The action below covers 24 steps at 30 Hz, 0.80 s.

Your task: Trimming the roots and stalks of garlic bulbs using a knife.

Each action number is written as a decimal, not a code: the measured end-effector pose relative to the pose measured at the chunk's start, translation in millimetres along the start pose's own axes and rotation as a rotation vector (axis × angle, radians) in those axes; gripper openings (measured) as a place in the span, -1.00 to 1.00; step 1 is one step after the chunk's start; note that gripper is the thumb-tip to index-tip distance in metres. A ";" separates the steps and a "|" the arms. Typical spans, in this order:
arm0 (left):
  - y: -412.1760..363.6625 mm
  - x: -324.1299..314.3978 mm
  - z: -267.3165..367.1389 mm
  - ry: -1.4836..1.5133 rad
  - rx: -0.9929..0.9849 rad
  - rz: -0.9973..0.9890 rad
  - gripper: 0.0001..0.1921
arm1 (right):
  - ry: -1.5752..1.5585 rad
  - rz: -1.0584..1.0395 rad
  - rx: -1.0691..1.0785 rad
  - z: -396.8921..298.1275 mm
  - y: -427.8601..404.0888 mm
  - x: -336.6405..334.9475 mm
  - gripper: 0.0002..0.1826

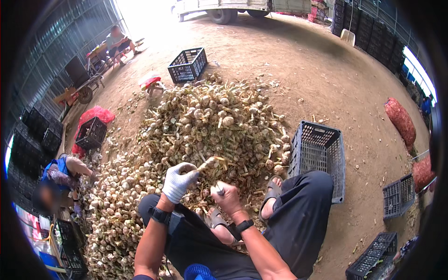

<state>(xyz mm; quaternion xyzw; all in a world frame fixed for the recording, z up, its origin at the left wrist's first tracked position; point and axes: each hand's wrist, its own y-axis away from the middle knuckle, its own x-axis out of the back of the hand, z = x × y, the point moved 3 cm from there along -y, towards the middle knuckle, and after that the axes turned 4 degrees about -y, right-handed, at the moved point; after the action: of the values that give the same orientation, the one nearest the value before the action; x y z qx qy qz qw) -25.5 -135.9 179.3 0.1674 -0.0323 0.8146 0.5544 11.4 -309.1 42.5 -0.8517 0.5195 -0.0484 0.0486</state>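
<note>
My left hand (179,182), in a white knit glove, pinches a dry garlic stalk (207,164) between thumb and fingers. The stalk points up and to the right, and its bulb cannot be made out. Bare and closed, my right hand (227,198) grips a small tool (219,189) with a metal part; most of it is hidden by the fingers. The hands are apart, above my knees. Just beyond them rises a heap of garlic with stalks (217,126). Left of my leg spreads a pile of garlic bulbs (115,206), mostly with short stems.
By my right knee stands a black plastic crate (316,150); another crate (189,66) is behind the heap, near a small stool (153,84). A co-worker (57,178) bends over the pile at left. Filled red mesh sacks (400,120) lie at right. A truck (224,8) is parked beyond.
</note>
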 end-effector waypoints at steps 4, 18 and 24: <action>-5.1 19.0 11.8 0.044 -0.053 0.064 -0.81 | 0.045 -0.146 -0.562 69.1 39.5 -22.4 -0.77; 145.9 315.2 -257.4 1.190 -0.081 0.909 -0.34 | -0.343 0.262 -0.625 115.8 37.8 -7.2 -0.75; 31.4 185.1 -348.0 0.620 0.479 0.529 -0.52 | -0.310 0.262 -0.727 140.3 43.7 -15.7 -0.76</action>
<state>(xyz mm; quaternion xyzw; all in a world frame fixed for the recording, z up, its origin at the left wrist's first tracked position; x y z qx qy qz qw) -197.6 100.2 -87.2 0.0254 0.2820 0.9239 0.2572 -15.6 -310.4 -102.8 -0.7372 0.5934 0.2734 -0.1721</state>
